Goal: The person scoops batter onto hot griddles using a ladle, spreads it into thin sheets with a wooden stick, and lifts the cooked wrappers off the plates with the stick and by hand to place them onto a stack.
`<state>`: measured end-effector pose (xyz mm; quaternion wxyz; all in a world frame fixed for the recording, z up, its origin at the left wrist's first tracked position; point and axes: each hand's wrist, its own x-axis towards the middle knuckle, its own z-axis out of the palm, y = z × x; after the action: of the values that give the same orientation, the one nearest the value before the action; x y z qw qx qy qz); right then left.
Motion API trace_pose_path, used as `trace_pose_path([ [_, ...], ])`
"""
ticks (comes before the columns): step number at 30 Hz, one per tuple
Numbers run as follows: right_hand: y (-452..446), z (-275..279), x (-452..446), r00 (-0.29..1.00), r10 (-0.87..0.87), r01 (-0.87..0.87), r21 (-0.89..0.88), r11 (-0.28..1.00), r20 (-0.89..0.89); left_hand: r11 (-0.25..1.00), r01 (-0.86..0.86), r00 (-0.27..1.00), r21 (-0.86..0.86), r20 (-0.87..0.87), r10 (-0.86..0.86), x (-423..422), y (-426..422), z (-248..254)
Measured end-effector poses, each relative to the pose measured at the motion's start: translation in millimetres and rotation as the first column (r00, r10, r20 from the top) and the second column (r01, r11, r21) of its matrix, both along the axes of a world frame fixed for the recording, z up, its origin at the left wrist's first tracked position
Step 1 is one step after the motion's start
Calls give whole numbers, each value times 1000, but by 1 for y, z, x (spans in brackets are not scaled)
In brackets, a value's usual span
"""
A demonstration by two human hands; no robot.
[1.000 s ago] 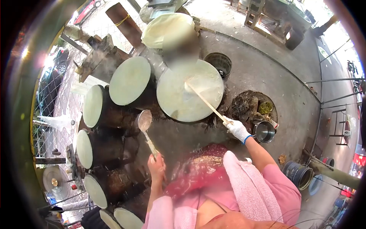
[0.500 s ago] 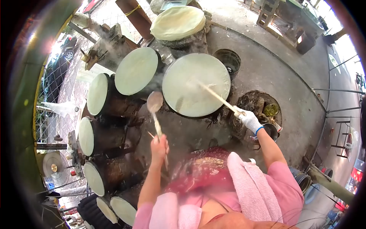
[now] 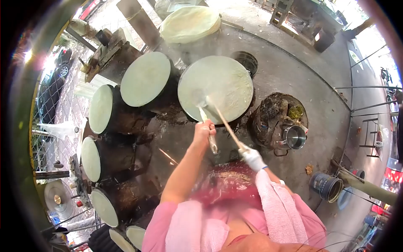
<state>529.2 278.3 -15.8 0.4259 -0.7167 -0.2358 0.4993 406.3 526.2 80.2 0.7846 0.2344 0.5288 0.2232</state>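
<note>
My left hand (image 3: pixel 204 133) is bare and closed around the pale handle of a ladle (image 3: pixel 203 113); the bowl end is blurred by steam at the lower left of a large round pale griddle (image 3: pixel 222 82). In my right hand (image 3: pixel 253 158), gloved in white, is a long wooden stick (image 3: pixel 224 122). Its far end rests over the griddle's surface, close to the ladle. Steam rises over this griddle, and pale batter shows streaks along its right side.
Several round pale tops on dark drums line the left, one (image 3: pixel 146 79) beside the griddle. Thin round sheets (image 3: pixel 190 24) are stacked at the top. To the right stand a drum (image 3: pixel 262 119) with a metal pot (image 3: pixel 295 137), a dark bucket (image 3: pixel 245 63) and another bucket (image 3: pixel 326 187).
My left hand has swung the ladle up and right from beside the griddle to over it. My right hand has moved down and left, bringing the stick's end toward the griddle's lower part.
</note>
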Motion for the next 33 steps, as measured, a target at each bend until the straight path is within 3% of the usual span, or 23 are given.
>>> trace_pose_path([
  [2, 19, 31, -29, 934, -133, 106, -99, 989, -332, 994, -80, 995, -80, 52, 84, -9, -19, 1],
  [4, 26, 41, -24, 975, -154, 163, 42, 986, -161, 976, -147, 980, -160, 112, 166, -16, -26, -3],
  [6, 23, 16, -19, 957, -138, 152, 38, 988, -255, 978, -114, 978, -175, 151, 141, -17, -27, -4],
  [8, 27, -7, -18, 934, -136, 152, 25, 988, -330, 941, -180, 948, -285, 206, 244, -8, -29, -3],
  [9, 37, 13, -31, 961, -91, 74, -72, 995, -263, 906, -230, 908, -355, 257, 331, -4, -30, -3],
  [10, 46, 34, -37, 940, -68, 23, -136, 990, -334, 864, -264, 859, -429, 303, 413, -5, -31, -3],
  [12, 53, 50, -34, 868, -89, 5, -172, 985, -488, 898, -247, 802, -365, 444, 401, -28, -31, 0],
  [13, 58, 67, -26, 883, -56, 2, -115, 993, -467, 932, -204, 759, -298, 553, 343, -55, -32, 2],
  [14, 60, 79, -13, 899, -37, 11, -61, 998, -435, 986, -150, 812, -75, 560, 166, -88, -37, 40],
  [15, 54, 52, 7, 953, -5, 26, 65, 998, -304, 915, -120, 407, -386, 821, 400, -117, -34, 15],
  [16, 55, 50, 23, 955, -84, 114, 89, 989, -283, 875, -4, 275, -484, 841, 466, -145, -45, 6],
  [17, 63, 53, 35, 952, -210, 221, 24, 975, -223, 933, 15, 312, -359, 888, 337, -161, -54, 15],
  [18, 69, 54, 42, 935, -317, 316, -33, 948, -160, 969, -91, 534, -229, 810, 242, -167, -63, 38],
  [20, 65, 25, 31, 996, -45, 44, 13, 999, 81, 983, -93, 622, -161, 761, 184, -186, -60, 55],
  [22, 66, 46, -1, 880, 347, -331, -105, 938, 324, 936, -149, 528, -320, 774, 349, -207, -55, 65],
  [23, 64, 56, -15, 918, 330, -325, -61, 944, 221, 901, -310, 680, -302, 592, 432, -217, -55, 88],
  [24, 64, 59, -21, 940, 323, -323, -20, 946, 114, 906, -315, 650, -282, 632, 422, -239, -59, 83],
  [26, 66, 48, -27, 970, -14, -12, 102, 995, 244, 891, -255, 424, -377, 784, 453, -284, -63, 78],
  [27, 69, 42, -38, 954, -111, 75, 135, 988, 280, 921, -229, 373, -315, 845, 382, -312, -63, 75],
  [28, 78, 35, -57, 953, -78, 49, 103, 993, 294, 915, -298, 412, -271, 829, 379, -345, -65, 77],
  [31, 115, 14, -130, 920, 298, -296, -46, 954, 255, 875, -460, 538, -151, 736, 410, -436, -79, 87],
  [32, 132, 8, -161, 874, 415, -412, -65, 909, 255, 850, -527, 647, -11, 642, 410, -469, -88, 82],
  [33, 152, 7, -192, 813, 519, -519, -75, 851, 262, 818, -575, 624, -14, 640, 449, -501, -95, 85],
])
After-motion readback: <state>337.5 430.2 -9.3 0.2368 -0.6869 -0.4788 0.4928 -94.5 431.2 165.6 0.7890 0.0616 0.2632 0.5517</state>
